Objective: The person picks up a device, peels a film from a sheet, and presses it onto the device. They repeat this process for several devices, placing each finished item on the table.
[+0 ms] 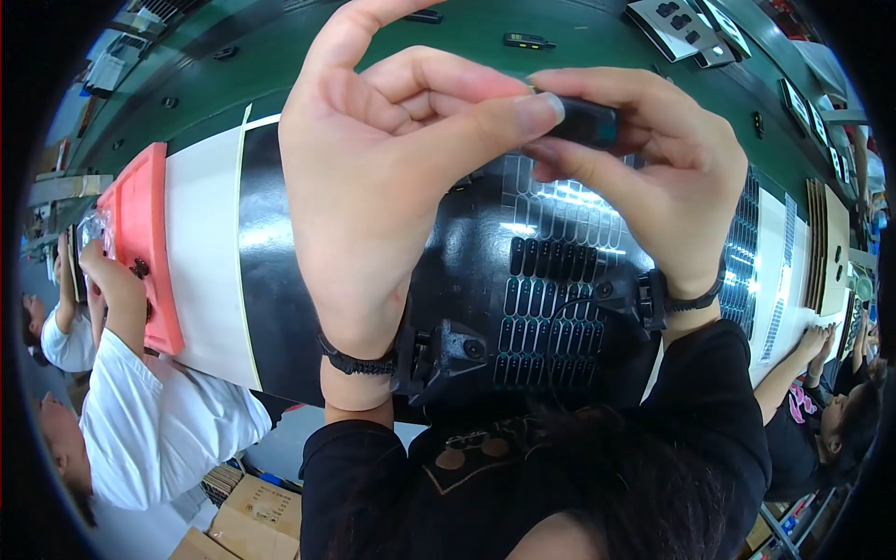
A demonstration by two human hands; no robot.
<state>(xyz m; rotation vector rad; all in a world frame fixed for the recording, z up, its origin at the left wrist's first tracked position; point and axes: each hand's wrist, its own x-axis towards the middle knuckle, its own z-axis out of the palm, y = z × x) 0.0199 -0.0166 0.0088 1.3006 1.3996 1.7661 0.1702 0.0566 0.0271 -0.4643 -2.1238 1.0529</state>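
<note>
My left hand (373,154) and right hand (679,163) pinch this black oblong device (586,122); a slack pinch could drop it below them.

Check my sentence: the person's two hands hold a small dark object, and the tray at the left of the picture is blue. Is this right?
No: the tray is coral red, not blue, as the head view shows. The rest stands: the left hand and right hand hold a small dark object, and the tray is at the left.
</note>
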